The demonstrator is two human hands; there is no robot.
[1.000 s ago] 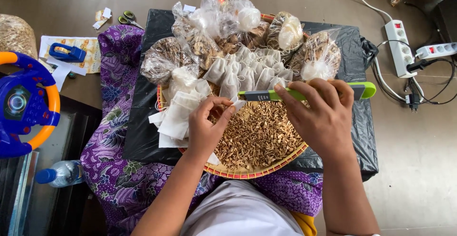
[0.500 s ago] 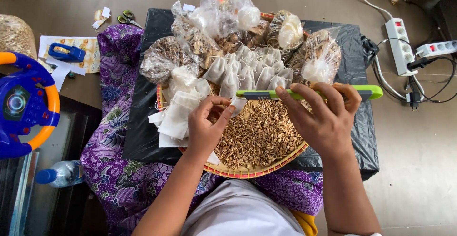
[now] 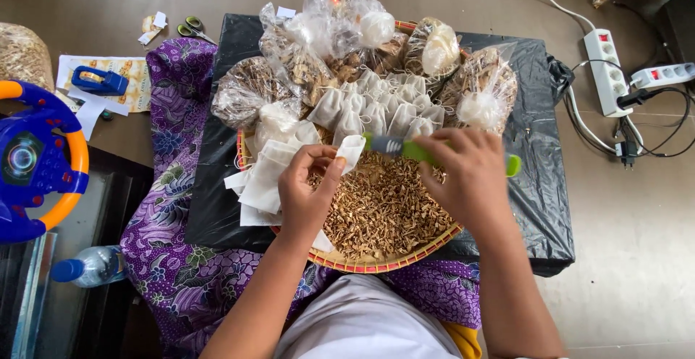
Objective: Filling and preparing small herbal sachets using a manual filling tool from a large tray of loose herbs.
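Note:
My left hand (image 3: pixel 308 192) pinches a small white cloth pouch (image 3: pixel 350 150) held open over a round woven tray (image 3: pixel 362 263) heaped with brown dried bits (image 3: pixel 376 210). My right hand (image 3: pixel 469 178) grips a green-handled scoop (image 3: pixel 405 149) whose metal end points at the pouch mouth. A stack of empty white pouches (image 3: pixel 264 174) lies under my left hand. Filled white pouches (image 3: pixel 384 109) stand in rows at the tray's far side.
Clear plastic bags of dried material (image 3: pixel 289 62) crowd the back of a black sheet (image 3: pixel 217 185) over purple patterned cloth (image 3: pixel 166 258). A blue and orange toy steering wheel (image 3: pixel 32 160), a water bottle (image 3: pixel 87 266), scissors (image 3: pixel 192 27) and power strips (image 3: pixel 604 62) lie around.
My right hand has drawn the scoop left toward the pouch, so less of its green handle shows past my fingers. My left hand still holds the pouch.

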